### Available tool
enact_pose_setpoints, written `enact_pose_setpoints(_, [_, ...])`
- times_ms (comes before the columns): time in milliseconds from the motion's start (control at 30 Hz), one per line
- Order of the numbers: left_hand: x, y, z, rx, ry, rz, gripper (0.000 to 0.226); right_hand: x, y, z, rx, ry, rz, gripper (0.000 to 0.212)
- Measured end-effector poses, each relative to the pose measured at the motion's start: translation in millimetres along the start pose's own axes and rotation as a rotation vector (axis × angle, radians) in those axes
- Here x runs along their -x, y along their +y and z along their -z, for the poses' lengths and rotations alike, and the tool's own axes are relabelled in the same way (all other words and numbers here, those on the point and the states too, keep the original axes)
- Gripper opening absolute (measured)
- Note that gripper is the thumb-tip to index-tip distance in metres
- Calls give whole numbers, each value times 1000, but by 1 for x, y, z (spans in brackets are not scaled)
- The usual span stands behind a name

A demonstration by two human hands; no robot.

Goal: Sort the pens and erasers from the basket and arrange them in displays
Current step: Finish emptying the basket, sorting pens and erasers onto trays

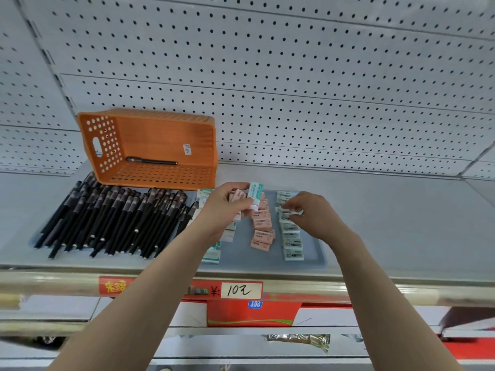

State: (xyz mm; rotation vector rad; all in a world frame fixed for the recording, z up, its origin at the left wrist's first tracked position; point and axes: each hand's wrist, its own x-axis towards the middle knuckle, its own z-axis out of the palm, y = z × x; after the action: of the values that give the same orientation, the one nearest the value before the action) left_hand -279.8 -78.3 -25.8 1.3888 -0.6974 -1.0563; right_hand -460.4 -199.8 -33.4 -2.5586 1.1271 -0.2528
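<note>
An orange basket (160,178) lies tipped on its side at the back of the shelf, with one black pen (151,161) inside. Many black pens (112,220) lie in a row to its front left. On a grey tray (316,253) stand a column of pink erasers (262,231), a column of white erasers (292,242) and green-white erasers (213,254) at the left. My left hand (227,207) holds a green-white eraser (255,195) and a pink eraser (237,195) above the tray. My right hand (310,212) pinches a white eraser (293,211) in the white column.
The grey shelf (401,226) has a white pegboard wall (294,89) behind it. A rail along the front edge carries a price label (241,290). Red and white boxes (251,314) sit on the shelf below.
</note>
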Motion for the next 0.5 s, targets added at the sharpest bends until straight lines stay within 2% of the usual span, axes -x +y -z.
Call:
enact_pose_setpoints(67, [-1,-1,3,-44,3,-27,29,-1,-14,5,-236,87,-25,21])
enact_pose_setpoints(133, [-1,1,5,-77,-14,-59,26,-4,-32,8,-621,75,-49,19])
enact_pose_setpoints(200, [1,5,8,-97,-34,-93,23,-10,-47,7,-817,56,-26,18])
enact_pose_setpoints(367, [-1,18,41,-76,116,-74,21,-25,-55,-1,-914,180,-156,15])
enact_pose_setpoints(500, [-6,22,74,122,216,53,35,-32,-55,-9,-842,131,-153,22])
